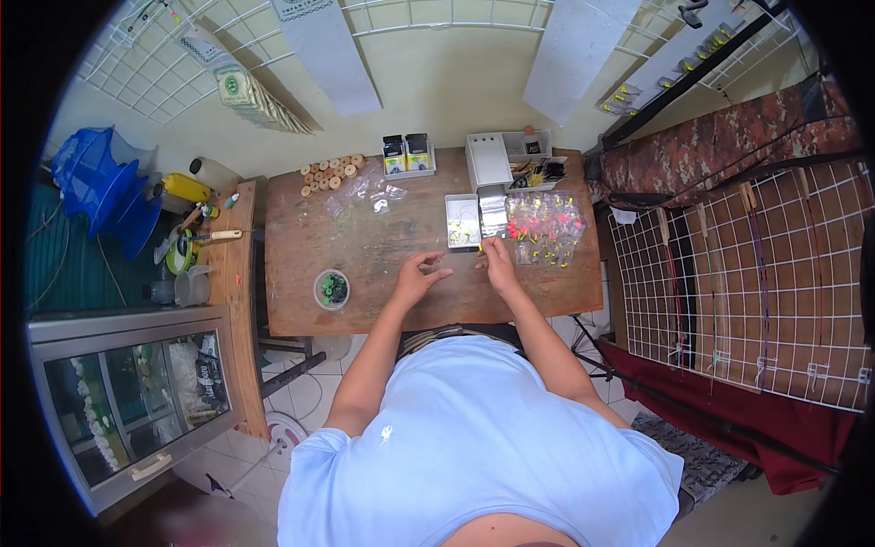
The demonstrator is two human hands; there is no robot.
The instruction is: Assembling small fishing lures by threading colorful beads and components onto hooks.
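Note:
My left hand (420,277) hovers over the near part of the wooden table, thumb and fingers apart, with nothing visible between them. To its right, my right hand (497,265) is closed in a pinch by the near right corner of a small white tray (462,210). A tiny yellow spot shows at its fingertips; what it belongs to is too small to make out. Small yellow-green pieces with thin dark parts lie in the tray's near end. Just beyond my right hand is a shiny clear packet (493,211). Beside it spread several clear bags (545,223) with pink and yellow pieces.
On the wooden table (365,251) stand a round tub (331,289) of dark green pieces, wooden discs (330,171), loose clear bags (366,193), a box of dark-and-yellow packets (407,162) and a white organizer (490,160). A white wire grid (747,292) stands at right.

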